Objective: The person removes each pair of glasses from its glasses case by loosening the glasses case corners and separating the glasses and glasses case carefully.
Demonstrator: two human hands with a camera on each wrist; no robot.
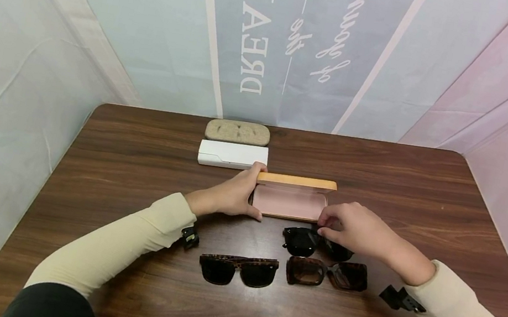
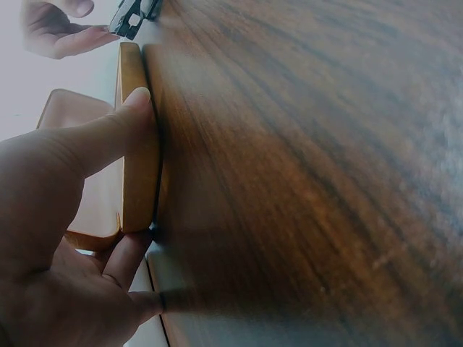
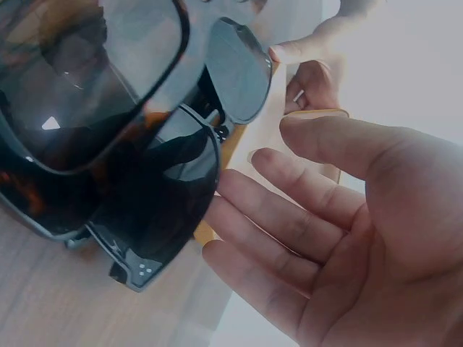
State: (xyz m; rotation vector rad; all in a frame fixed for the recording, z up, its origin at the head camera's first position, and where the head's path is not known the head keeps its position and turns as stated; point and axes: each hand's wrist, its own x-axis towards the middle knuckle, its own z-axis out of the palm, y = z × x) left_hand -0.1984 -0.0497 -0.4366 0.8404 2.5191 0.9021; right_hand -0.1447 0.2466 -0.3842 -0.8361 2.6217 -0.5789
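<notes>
An orange-edged glasses case (image 1: 298,181) with a pink lining stands with its lid raised in the middle of the table. My left hand (image 1: 239,192) grips its left end, the thumb (image 2: 134,108) on the front side and fingers round the back. Just behind a pair of black sunglasses (image 1: 299,242), my right hand (image 1: 358,227) hovers at the case's front right corner. In the right wrist view its fingers (image 3: 289,217) are loosely extended, the thumb apart from them, and nothing is pinched. They come close to the sunglasses (image 3: 163,202); whether they touch is unclear.
Tortoiseshell sunglasses (image 1: 349,276) lie in front of the black pair, and another dark-lensed pair (image 1: 257,272) lies to their left. Behind the case are a white glasses case (image 1: 229,153) and a beige fabric one (image 1: 237,131). A printed curtain (image 1: 155,24) hangs behind the table.
</notes>
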